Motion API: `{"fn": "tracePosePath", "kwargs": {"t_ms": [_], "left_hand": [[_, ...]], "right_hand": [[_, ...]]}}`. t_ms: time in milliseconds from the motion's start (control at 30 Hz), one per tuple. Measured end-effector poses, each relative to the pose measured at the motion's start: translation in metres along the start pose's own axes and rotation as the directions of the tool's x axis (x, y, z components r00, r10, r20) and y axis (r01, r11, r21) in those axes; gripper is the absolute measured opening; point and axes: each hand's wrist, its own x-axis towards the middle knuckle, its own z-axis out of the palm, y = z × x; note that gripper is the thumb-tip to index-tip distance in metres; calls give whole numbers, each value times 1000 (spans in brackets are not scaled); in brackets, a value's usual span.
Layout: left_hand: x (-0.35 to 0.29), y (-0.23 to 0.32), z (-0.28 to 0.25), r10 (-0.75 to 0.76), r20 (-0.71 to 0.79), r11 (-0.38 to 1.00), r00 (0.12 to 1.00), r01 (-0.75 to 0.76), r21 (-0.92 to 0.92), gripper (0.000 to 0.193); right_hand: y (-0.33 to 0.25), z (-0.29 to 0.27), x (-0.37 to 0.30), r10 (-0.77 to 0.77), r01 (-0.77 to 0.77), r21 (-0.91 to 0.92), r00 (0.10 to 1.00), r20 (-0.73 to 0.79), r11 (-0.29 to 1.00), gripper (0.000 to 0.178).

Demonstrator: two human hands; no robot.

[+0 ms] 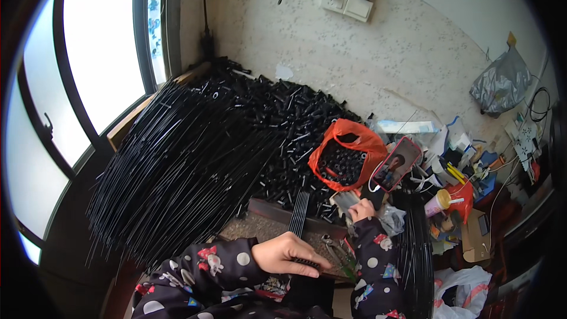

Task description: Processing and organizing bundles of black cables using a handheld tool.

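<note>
The left hand (289,255) is closed around a flat row of thin rods (299,212), fingers bent over their near end, while the far end slants up and away across the dark red ledge (269,208) of the worktop (251,228). The right hand (362,210) is just beside a small pale box (345,202) at the ledge's right end; its fingers look curled, but they are small and partly hidden, so I cannot tell whether they grasp anything. Pliers (335,250) lie on the worktop between the two forearms. Beyond the ledge, an open red bag (376,140) full of small dark parts sits against a broad heap of black pieces (277,103), and a great sheaf of long black rods (177,171) fans out to the left. A phone (399,164) (lit, with a person on its screen) leans near the bag's right side.
</note>
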Motion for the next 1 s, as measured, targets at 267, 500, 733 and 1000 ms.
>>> {"fn": "tracePosePath", "kwargs": {"t_ms": [267, 500, 733, 1000], "left_hand": [[17, -9, -4, -15, -82, 1000, 996, 17, 19, 21], [9, -10, -12, -50, -239, 993, 970, 75, 96, 20], [9, -11, 0, 14, -229, 990, 973, 19, 142, 22], [-1, -1, 8, 44, -238, 983, 970, 1, 186, 22]], "right_hand": [[-31, -28, -2, -118, 126, 30, 975, -188, 992, 14], [-200, -160, -15, 34, 2, 593, 998, -49, 805, 23], [-223, -171, -42, -83, 131, 239, 976, -202, 962, 28], [-232, -178, -48, -101, 151, 242, 972, -210, 959, 29]]}}
